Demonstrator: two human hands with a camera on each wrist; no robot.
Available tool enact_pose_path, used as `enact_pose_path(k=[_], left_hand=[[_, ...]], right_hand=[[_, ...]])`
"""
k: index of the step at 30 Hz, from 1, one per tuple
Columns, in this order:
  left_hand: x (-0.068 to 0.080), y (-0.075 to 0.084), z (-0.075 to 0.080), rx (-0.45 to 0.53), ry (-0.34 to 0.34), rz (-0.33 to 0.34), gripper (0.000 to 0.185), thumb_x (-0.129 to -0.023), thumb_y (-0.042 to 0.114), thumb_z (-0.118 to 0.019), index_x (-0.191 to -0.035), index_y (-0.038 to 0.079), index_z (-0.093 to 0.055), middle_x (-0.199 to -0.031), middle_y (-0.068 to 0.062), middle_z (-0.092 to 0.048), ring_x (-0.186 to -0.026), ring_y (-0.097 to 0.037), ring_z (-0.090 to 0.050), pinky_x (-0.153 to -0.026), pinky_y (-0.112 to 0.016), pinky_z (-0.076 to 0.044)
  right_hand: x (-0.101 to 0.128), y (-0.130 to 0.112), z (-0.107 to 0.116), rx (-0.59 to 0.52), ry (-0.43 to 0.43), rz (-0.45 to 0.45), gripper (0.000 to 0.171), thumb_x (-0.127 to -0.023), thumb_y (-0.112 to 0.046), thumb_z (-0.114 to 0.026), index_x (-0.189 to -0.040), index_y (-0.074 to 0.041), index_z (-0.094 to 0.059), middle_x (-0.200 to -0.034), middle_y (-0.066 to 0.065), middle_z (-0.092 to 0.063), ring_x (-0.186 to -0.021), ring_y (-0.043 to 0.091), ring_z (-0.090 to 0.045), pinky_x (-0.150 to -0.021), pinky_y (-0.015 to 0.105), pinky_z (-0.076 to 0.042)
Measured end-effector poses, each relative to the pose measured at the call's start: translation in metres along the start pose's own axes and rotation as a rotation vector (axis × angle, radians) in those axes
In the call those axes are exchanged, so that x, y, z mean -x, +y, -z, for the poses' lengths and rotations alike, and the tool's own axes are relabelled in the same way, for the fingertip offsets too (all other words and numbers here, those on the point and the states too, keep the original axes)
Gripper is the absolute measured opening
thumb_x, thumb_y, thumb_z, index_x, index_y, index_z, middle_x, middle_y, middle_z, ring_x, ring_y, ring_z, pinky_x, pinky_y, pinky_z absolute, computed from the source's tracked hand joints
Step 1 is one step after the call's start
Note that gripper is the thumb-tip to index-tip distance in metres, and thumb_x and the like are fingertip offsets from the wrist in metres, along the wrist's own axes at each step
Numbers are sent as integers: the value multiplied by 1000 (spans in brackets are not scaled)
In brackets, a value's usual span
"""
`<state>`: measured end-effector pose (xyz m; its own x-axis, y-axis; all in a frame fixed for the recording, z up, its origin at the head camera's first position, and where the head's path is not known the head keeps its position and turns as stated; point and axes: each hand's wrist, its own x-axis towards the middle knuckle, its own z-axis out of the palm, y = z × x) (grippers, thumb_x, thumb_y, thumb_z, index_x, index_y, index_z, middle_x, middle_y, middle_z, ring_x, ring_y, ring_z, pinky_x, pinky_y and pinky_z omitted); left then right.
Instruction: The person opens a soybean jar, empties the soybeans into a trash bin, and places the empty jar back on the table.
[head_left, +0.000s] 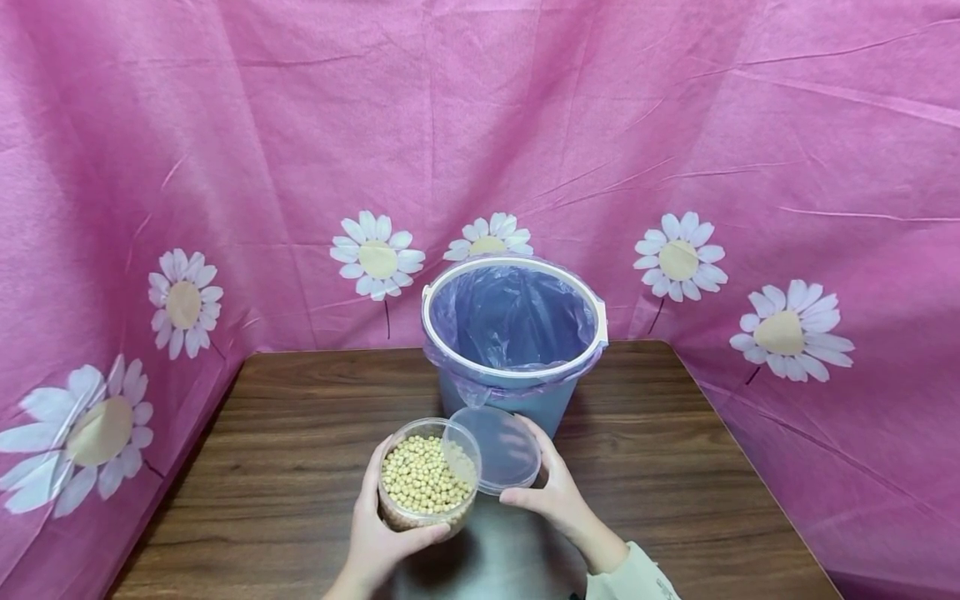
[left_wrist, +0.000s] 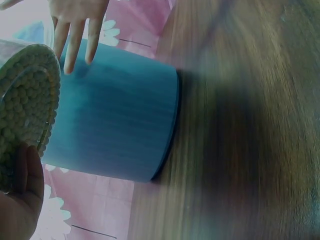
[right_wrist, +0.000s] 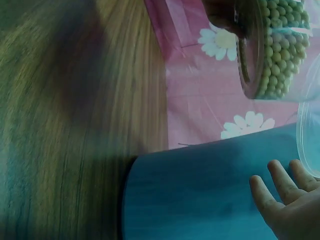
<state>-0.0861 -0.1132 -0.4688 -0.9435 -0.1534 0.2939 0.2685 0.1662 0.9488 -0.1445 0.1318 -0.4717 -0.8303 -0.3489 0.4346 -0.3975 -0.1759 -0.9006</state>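
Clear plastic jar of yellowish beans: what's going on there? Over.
Left hand gripping that open jar, beans inside. Right hand holding clear round plastic lid, seen overlapping jar's edge. Blue bin with translucent purple plastic liner just beyond.

Draped tabletop booth, pink daisy-print cloth (head_left: 480,125), wood-grain table (head_left: 300,425)

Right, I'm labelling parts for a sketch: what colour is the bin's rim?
White; the rim shows best in the head view.
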Motion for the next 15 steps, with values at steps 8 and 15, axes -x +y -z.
enact_pose_path(k=[8, 15], left_hand=[[0, -4, 5, -17, 13, 15, 120, -47, 4, -95, -151, 19, -38, -146, -9, -52, -124, 3, -48, -103, -9, -34], [-1, -6, 12, -37, 22, -6, 121, -46, 4, -96, -151, 17, -38, -145, -13, -52, -123, 3, -49, -102, -9, -35]], right_hand=[[4, 0, 7, 29, 13, -11, 93, -77, -5, -80, -149, 11, -24, -149, 15, -48, -128, 6, -53, -107, 17, -38], [10, 2, 12, 41, 10, 3, 93, -76, -5, -80, -148, 13, -23, -150, 11, -48, -129, 5, -53, -107, 17, -38]])
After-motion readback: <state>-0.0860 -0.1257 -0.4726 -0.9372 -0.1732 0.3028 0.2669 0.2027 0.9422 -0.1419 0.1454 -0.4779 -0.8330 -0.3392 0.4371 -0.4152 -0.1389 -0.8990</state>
